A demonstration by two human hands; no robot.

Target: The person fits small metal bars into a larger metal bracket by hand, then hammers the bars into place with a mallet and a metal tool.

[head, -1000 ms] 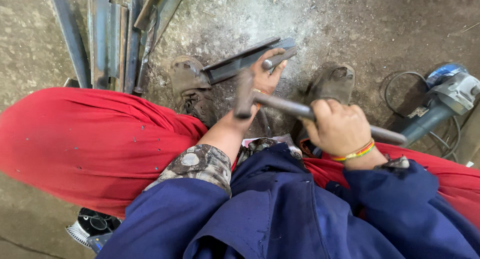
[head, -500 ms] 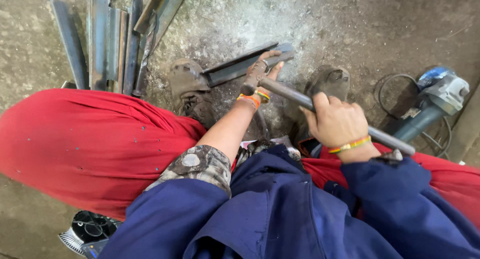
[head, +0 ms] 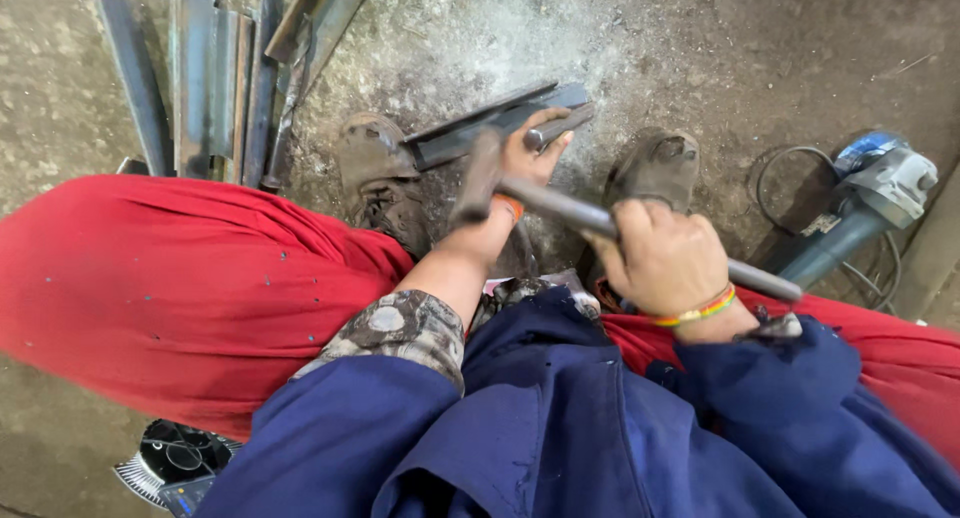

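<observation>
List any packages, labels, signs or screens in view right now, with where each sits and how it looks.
No package, sign or screen shows.
Label: small pale plate with dark marks on the angle grinder, right on the floor; blue-grey body.
Object at lower left: round, dark, white-rimmed; whether it bears a label cannot be told.

L hand (head: 528, 150) reaching fwd, grip closed, R hand (head: 662, 258) fisted, raised

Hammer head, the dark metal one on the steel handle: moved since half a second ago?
Yes. The dark metal hammer head has swung back toward the person, off the grey steel angle bar on the floor. The right hand grips the handle; the left hand holds the bar.
</observation>
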